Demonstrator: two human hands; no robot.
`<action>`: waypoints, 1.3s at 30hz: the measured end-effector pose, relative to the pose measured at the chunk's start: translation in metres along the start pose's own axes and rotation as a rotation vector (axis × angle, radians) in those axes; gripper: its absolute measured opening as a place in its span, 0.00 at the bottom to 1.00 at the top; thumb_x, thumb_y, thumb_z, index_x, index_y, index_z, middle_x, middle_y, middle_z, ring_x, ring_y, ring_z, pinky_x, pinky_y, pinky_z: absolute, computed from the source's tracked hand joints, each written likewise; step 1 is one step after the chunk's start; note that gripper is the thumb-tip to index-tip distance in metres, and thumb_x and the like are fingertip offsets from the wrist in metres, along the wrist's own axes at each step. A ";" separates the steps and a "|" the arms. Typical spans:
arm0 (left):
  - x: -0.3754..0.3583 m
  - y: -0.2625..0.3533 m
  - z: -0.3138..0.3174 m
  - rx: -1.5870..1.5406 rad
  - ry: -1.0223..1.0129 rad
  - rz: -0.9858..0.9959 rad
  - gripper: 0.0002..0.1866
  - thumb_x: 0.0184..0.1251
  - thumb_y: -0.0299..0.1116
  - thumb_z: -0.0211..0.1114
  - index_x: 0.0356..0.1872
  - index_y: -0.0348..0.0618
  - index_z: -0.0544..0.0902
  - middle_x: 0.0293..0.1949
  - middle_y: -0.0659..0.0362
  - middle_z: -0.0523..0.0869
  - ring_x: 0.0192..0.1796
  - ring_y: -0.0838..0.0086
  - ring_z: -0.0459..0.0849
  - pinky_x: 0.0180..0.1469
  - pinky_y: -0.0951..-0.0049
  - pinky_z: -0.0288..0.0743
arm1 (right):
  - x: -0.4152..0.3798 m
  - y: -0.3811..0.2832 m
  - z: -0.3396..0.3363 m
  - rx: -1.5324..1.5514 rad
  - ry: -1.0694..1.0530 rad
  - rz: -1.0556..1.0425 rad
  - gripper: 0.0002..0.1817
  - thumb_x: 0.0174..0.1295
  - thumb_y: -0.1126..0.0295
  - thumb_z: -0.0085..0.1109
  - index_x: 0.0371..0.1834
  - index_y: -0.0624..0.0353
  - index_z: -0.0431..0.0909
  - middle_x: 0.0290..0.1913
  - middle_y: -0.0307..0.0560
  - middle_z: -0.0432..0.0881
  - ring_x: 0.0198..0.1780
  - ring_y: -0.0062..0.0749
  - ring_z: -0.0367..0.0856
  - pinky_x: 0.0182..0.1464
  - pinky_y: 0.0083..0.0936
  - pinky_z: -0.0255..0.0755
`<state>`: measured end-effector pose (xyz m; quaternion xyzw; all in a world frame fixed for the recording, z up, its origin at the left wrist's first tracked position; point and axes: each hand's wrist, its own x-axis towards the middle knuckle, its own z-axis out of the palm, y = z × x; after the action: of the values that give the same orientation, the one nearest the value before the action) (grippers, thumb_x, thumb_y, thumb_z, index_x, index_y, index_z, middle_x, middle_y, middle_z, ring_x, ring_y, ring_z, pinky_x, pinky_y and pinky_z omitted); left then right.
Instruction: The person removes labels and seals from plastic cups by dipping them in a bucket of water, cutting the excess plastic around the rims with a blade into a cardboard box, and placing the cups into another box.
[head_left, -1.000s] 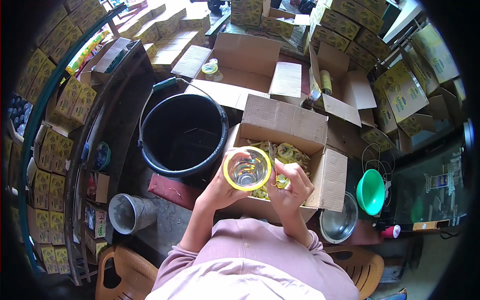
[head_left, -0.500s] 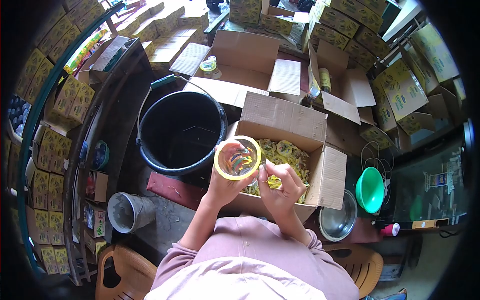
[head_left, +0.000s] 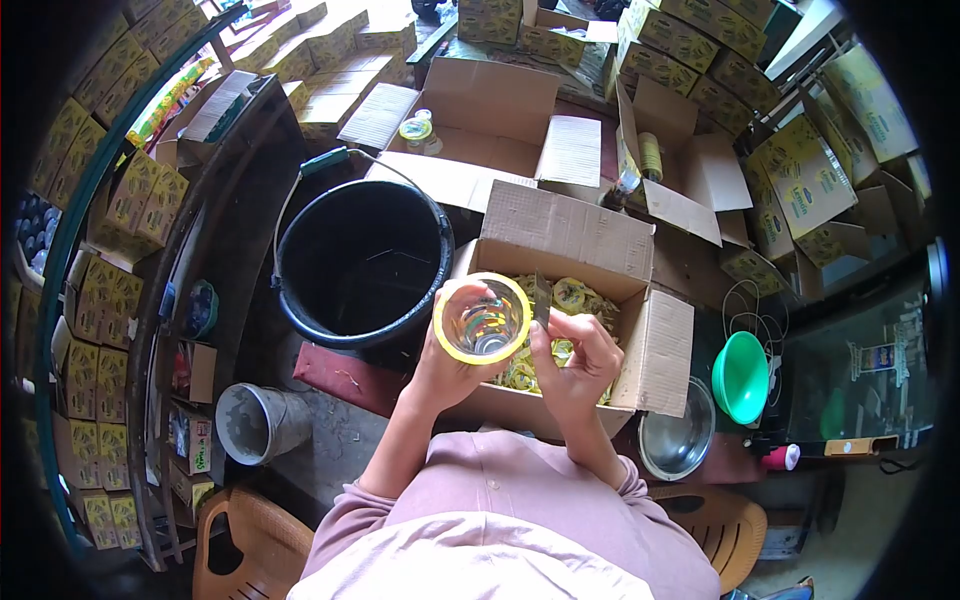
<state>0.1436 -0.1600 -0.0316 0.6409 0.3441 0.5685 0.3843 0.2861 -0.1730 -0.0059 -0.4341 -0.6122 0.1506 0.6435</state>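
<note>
My left hand (head_left: 450, 355) is wrapped round a clear plastic jar (head_left: 483, 345) with a yellow rim. Its mouth faces up toward me, and colored print shows through the wall. My right hand (head_left: 577, 362) pinches a thin, dark, flat blade (head_left: 541, 300) between thumb and fingers, just right of the jar's rim. Below both hands stands an open cardboard box (head_left: 662, 350) holding many yellow printed pieces (head_left: 570, 295), partly hidden by my hands.
A large black bucket (head_left: 300, 270) stands left of the box, with a grey bucket (head_left: 262, 425) lower down. At the right are a metal bowl (head_left: 678, 440) and a green bowl (head_left: 740, 380). Behind is another open carton (head_left: 490, 90) with a small jar (head_left: 415, 130) by its flap.
My right hand has moved slightly right, away from the jar's rim, and the blade now shows upright. The jar has shifted a little to the right.
</note>
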 end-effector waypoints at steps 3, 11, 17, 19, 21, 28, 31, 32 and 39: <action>0.001 0.000 0.000 -0.004 -0.011 -0.002 0.30 0.47 0.29 0.71 0.51 0.41 0.65 0.47 0.56 0.69 0.49 0.73 0.73 0.51 0.73 0.71 | -0.002 -0.003 -0.001 -0.028 0.004 -0.027 0.10 0.43 0.84 0.63 0.31 0.64 0.80 0.23 0.45 0.79 0.24 0.23 0.79 0.28 0.17 0.71; -0.003 -0.006 0.000 -0.001 -0.076 -0.021 0.36 0.40 0.29 0.75 0.53 0.40 0.65 0.50 0.54 0.68 0.51 0.68 0.73 0.53 0.71 0.70 | 0.000 -0.001 0.000 -0.103 0.007 -0.083 0.11 0.43 0.84 0.63 0.31 0.62 0.80 0.22 0.45 0.79 0.23 0.25 0.78 0.27 0.18 0.71; -0.005 -0.007 0.000 0.033 -0.085 -0.047 0.37 0.38 0.28 0.75 0.53 0.39 0.65 0.51 0.52 0.67 0.52 0.65 0.73 0.53 0.70 0.70 | 0.001 0.000 -0.003 -0.058 0.063 -0.044 0.10 0.42 0.84 0.63 0.30 0.62 0.80 0.22 0.45 0.79 0.23 0.25 0.78 0.26 0.18 0.71; -0.005 -0.008 0.000 0.002 -0.070 -0.056 0.37 0.39 0.28 0.75 0.53 0.39 0.65 0.51 0.52 0.67 0.53 0.65 0.73 0.53 0.70 0.70 | -0.001 -0.003 -0.006 -0.076 0.054 -0.071 0.10 0.42 0.84 0.63 0.29 0.62 0.79 0.21 0.45 0.78 0.22 0.25 0.78 0.26 0.18 0.70; -0.004 -0.007 0.000 -0.004 -0.063 -0.045 0.37 0.39 0.28 0.75 0.53 0.39 0.65 0.51 0.52 0.67 0.53 0.66 0.73 0.54 0.70 0.70 | -0.004 -0.003 -0.007 -0.101 0.029 -0.092 0.10 0.42 0.84 0.64 0.29 0.62 0.79 0.21 0.45 0.78 0.22 0.25 0.78 0.26 0.18 0.70; -0.004 0.001 -0.001 0.083 -0.103 -0.027 0.37 0.39 0.28 0.75 0.53 0.39 0.65 0.51 0.52 0.67 0.53 0.65 0.73 0.54 0.70 0.69 | -0.003 -0.005 -0.006 -0.137 0.033 -0.127 0.11 0.41 0.84 0.64 0.29 0.61 0.79 0.22 0.45 0.78 0.22 0.27 0.78 0.25 0.18 0.70; -0.004 0.002 -0.004 0.114 -0.123 -0.012 0.37 0.39 0.29 0.76 0.53 0.39 0.65 0.50 0.52 0.68 0.53 0.64 0.72 0.55 0.70 0.69 | -0.001 -0.006 -0.005 -0.145 0.024 -0.138 0.11 0.41 0.84 0.64 0.29 0.61 0.80 0.22 0.45 0.79 0.22 0.27 0.78 0.25 0.19 0.71; -0.003 0.002 -0.005 0.118 -0.127 -0.011 0.37 0.39 0.29 0.76 0.53 0.39 0.65 0.50 0.52 0.68 0.53 0.64 0.72 0.55 0.69 0.69 | -0.001 -0.006 -0.005 -0.145 0.018 -0.138 0.11 0.41 0.84 0.64 0.30 0.61 0.80 0.22 0.45 0.79 0.22 0.27 0.78 0.26 0.19 0.71; -0.006 0.002 -0.003 0.105 -0.167 -0.012 0.36 0.38 0.29 0.76 0.52 0.39 0.67 0.49 0.51 0.69 0.51 0.62 0.73 0.55 0.68 0.68 | 0.003 0.002 -0.007 -0.040 -0.016 -0.066 0.11 0.42 0.85 0.63 0.30 0.64 0.79 0.23 0.46 0.79 0.24 0.25 0.78 0.27 0.18 0.71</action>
<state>0.1395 -0.1663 -0.0323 0.7030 0.3441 0.4920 0.3811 0.2943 -0.1727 -0.0048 -0.4252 -0.6343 0.1203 0.6344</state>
